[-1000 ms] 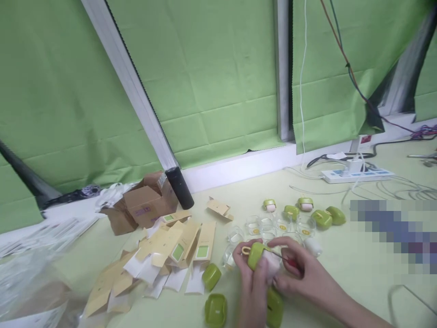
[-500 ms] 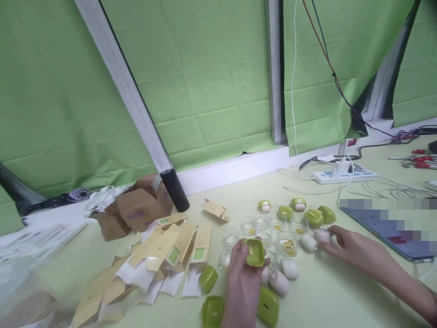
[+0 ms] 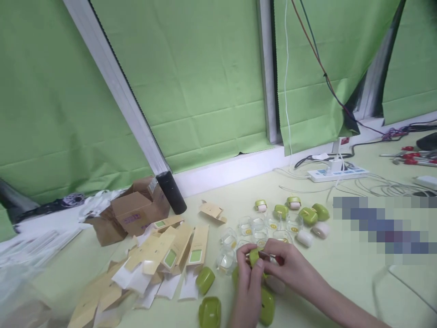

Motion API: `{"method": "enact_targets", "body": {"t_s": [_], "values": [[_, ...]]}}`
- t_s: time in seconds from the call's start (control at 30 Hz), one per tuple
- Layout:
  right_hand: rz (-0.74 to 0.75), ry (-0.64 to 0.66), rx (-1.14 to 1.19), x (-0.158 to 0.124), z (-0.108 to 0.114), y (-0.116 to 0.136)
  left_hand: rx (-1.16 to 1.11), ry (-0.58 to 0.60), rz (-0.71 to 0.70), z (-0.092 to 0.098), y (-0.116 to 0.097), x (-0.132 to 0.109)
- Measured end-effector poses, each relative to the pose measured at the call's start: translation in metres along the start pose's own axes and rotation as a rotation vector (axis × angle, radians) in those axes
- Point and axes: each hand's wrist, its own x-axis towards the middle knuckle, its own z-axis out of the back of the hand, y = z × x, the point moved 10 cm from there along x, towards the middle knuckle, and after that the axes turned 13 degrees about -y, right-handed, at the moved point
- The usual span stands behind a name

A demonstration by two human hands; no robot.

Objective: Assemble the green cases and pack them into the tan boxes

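Observation:
Near the table's front, my left hand point(image 3: 248, 282) pinches a small green plastic shell point(image 3: 254, 257), partly covered by fingers. My right hand point(image 3: 287, 262) meets it from the right, closed on a thin metal tool with a red end point(image 3: 280, 260); its tip is at the shell, and its exact kind is unclear. Under and beside the hands lie another green shell point(image 3: 267, 307) and a partly hidden pale rounded piece point(image 3: 275, 284). Left of them are a green case point(image 3: 205, 280) and an open green shell point(image 3: 210, 312). Clear plastic cups point(image 3: 226, 260) with yellow bits stand just beyond.
Opened cardboard packets point(image 3: 170, 255) are heaped at left, before a brown box point(image 3: 136, 212) and a black cylinder point(image 3: 171, 192). Pale pieces point(image 3: 304, 238) and green cases point(image 3: 309, 215) lie beyond the hands. A power strip point(image 3: 337, 173) with cables and red-handled tools point(image 3: 414, 159) is at right.
My right hand has moved left from the pale pieces to my left hand, bringing the thin tool to the green shell. My left hand has turned the shell, and its open side no longer shows.

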Motion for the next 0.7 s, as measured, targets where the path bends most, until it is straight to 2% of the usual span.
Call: {"method": "enact_targets", "body": {"t_s": [0.2, 0.3, 0.37, 0.43, 0.53, 0.63, 0.7], "values": [[-0.131, 0.021, 0.127, -0.007, -0.009, -0.028, 0.124, 0.052, -0.117, -0.005, 0.000, -0.007], [-0.185, 0.021, 0.145, -0.010, -0.011, -0.034, 0.067, 0.111, -0.202, -0.012, -0.010, -0.011], [-0.206, 0.013, 0.157, -0.010, -0.009, -0.035, -0.016, 0.155, -0.193, -0.016, -0.015, -0.011], [-0.192, -0.023, 0.156, -0.007, 0.001, -0.033, -0.068, 0.158, -0.158, -0.016, -0.019, -0.009], [-0.080, -0.165, -0.023, 0.005, 0.033, -0.030, 0.005, 0.054, -0.188, -0.003, -0.030, -0.001], [0.013, -0.237, -0.363, 0.017, 0.058, -0.035, 0.246, -0.093, -0.346, 0.022, -0.046, 0.000], [0.032, -0.222, -0.444, 0.025, 0.071, -0.047, 0.432, -0.137, -0.529, 0.036, -0.055, -0.008]]}}
